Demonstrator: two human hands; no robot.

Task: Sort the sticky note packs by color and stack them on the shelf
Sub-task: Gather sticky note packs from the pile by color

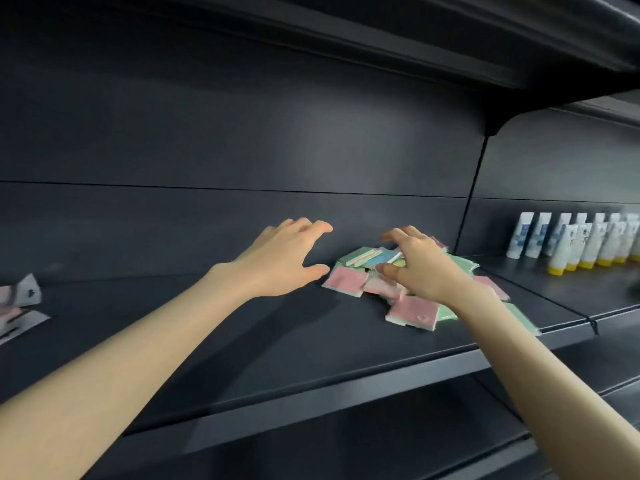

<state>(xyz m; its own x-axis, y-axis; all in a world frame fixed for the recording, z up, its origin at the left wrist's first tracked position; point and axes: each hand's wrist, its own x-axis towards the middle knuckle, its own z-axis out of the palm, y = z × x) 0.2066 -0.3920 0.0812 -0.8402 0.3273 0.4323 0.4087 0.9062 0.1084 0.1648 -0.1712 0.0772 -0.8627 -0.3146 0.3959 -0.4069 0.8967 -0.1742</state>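
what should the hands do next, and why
Probably move the left hand onto the pink pack beside its thumb and slide it aside to start a stack: pink, green and blue packs lie mixed in one heap, and that hand is open.

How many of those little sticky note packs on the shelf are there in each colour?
Pink packs: 5
Green packs: 4
Blue pack: 1
Yellow pack: 1
Total: 11 in view. This is a rough count, as the right hand covers some of them and more may lie hidden.
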